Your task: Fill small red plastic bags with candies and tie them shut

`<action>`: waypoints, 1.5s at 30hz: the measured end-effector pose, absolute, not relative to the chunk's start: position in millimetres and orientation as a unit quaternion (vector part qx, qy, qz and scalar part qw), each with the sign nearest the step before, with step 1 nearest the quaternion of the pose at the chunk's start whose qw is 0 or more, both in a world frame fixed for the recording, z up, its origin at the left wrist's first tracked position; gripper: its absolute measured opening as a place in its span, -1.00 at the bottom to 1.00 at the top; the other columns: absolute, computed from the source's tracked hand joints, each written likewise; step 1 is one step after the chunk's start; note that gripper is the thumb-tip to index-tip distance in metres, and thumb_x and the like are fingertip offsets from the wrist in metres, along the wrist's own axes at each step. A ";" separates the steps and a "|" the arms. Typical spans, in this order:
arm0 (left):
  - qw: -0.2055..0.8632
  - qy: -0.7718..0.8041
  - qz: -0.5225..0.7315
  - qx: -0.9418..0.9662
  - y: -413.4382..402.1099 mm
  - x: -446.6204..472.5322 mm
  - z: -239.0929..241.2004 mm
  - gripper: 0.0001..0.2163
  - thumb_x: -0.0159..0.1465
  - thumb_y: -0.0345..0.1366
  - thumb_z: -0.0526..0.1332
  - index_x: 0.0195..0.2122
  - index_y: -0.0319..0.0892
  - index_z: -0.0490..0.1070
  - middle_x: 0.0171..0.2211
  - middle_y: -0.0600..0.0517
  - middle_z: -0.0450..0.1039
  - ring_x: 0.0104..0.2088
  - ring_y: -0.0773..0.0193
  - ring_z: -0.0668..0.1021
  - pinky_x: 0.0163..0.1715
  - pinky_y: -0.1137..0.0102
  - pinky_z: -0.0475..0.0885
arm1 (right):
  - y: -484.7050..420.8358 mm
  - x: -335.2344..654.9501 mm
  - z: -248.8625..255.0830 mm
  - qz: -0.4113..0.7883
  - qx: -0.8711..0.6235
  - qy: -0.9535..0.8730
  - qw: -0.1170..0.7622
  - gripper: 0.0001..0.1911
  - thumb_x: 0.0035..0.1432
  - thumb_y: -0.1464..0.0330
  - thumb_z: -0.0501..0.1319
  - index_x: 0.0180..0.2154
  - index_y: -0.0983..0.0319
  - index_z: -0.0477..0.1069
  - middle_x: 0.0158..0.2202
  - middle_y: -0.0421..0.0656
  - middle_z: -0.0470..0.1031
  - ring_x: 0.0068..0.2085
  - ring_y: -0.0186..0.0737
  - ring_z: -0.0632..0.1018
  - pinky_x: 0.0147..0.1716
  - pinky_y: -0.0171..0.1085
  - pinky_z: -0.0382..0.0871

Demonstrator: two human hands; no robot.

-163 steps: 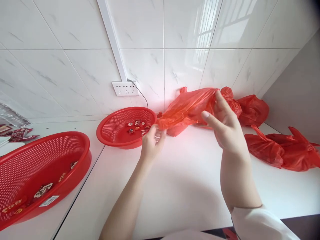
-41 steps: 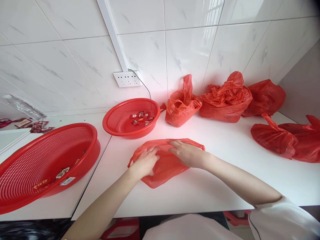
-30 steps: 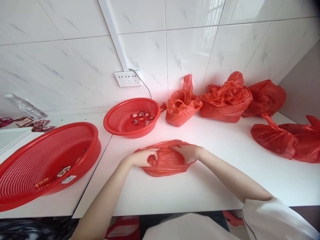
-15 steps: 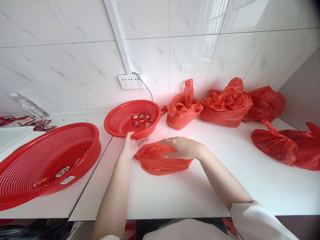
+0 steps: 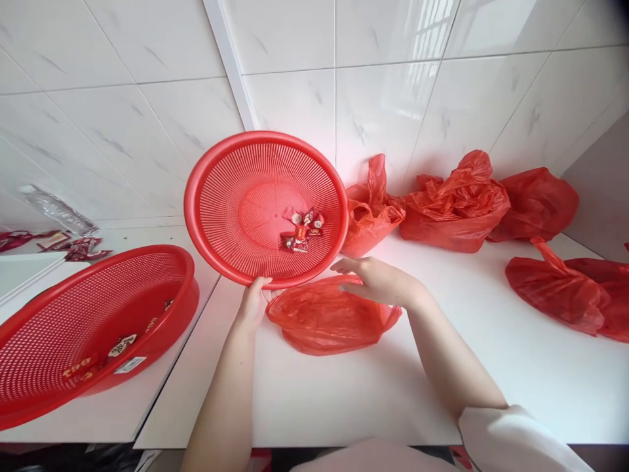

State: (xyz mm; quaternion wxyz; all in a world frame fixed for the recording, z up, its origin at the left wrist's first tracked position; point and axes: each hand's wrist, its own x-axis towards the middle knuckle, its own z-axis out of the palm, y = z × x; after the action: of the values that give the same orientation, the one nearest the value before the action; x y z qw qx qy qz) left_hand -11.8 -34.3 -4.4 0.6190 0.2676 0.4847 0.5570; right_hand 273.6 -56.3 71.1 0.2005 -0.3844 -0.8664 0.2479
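Observation:
A round red plastic basket [image 5: 221, 216] is raised and tilted toward me, with my left hand [image 5: 254, 303] gripping its near rim, thumb on top. Several small wrapped candies [image 5: 303, 229] lie bunched at its lower right side. Just beneath the rim, an opened red plastic bag [image 5: 329, 324] rests on the white table. My right hand [image 5: 376, 278] hovers over the bag's far right edge, fingers stretched out near the basket's lower right rim. It holds nothing that I can see.
At the left stands a larger red basket [image 5: 179, 288] with a few wrapped pieces inside. Red plastic bags [image 5: 455, 216] line the wall, and more bags [image 5: 555, 292] lie at the right. A clear plastic bottle [image 5: 59, 208] lies at the far left.
My left hand has lifted the smaller basket off the table and tipped it toward me. The candies have slid together. My right hand has shifted slightly right, and the bag's mouth looks wider.

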 end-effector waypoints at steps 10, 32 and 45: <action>0.618 0.435 0.540 0.371 -53.5 5.9 0.0 -0.61 0.00 -0.26 0.29 -0.13 -0.26 0.49 -0.19 -0.12 0.60 -0.09 -0.10 0.60 -0.19 0.17 0.55 | -31.4 246.6 42.3 0.010 -0.435 -0.868 0.239 -0.45 0.31 0.17 0.13 0.23 0.31 0.25 0.25 0.09 0.30 0.29 0.07 0.27 0.31 0.12 -0.01; 0.651 0.411 0.524 0.366 -54.8 30.0 -19.8 -0.61 0.03 -0.32 0.27 -0.06 -0.22 0.46 -0.28 -0.05 0.60 -0.13 -0.02 0.63 -0.20 0.23 0.54 | -22.0 231.5 17.1 0.132 -0.350 -0.901 0.217 -0.73 0.33 0.50 0.03 -0.07 0.27 0.47 -0.16 -0.02 0.53 -0.08 -0.15 0.48 -0.09 -0.22 0.38; 0.635 0.437 0.524 0.363 -50.8 26.4 -21.2 -0.72 0.04 -0.30 0.24 -0.22 -0.28 0.51 -0.27 -0.10 0.60 -0.17 -0.03 0.63 -0.19 0.20 0.55 | -30.6 268.7 52.9 0.362 -0.356 -0.828 0.239 -0.91 0.20 0.37 0.21 -0.30 0.25 0.46 -0.37 -0.19 0.58 -0.34 -0.29 0.57 -0.29 -0.33 0.38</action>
State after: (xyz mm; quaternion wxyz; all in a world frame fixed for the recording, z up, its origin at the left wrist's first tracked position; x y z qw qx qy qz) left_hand 26.4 -50.8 -21.2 0.6346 0.3631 0.4370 0.5240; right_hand 268.7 -30.6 52.9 0.2390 -0.3560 -0.8278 0.3618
